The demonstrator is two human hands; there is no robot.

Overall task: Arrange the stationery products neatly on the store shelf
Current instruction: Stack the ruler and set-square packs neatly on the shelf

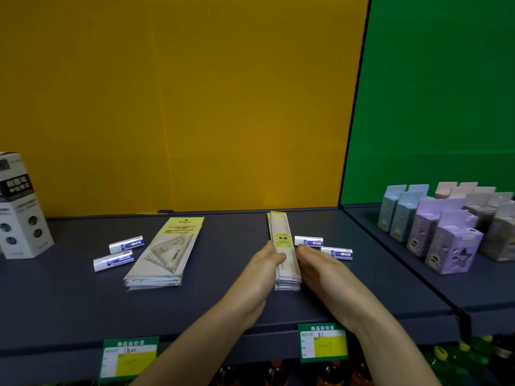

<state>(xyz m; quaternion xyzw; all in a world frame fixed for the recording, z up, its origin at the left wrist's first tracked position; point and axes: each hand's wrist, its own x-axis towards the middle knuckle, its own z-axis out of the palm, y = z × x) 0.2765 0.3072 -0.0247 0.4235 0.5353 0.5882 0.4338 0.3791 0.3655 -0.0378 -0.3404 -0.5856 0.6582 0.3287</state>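
A stack of packaged rulers [282, 240] lies lengthwise on the dark shelf [223, 296], right of centre. My left hand [266, 263] presses flat against the stack's left side and my right hand [317, 263] against its right side, squeezing it between them. A stack of packaged set squares [167, 252] lies to the left. Two white-and-blue erasers [126, 244] [113, 261] sit left of the set squares. Two more erasers [308, 241] [337, 252] lie just right of the rulers, by my right fingertips.
A white-and-black pen box [19, 207] stands at the far left. Several small blue, purple and pink boxes [446, 232] fill the adjoining shelf on the right. Two green price tags [129, 359] [323, 342] hang on the shelf's front edge. Yellow and green back panels rise behind.
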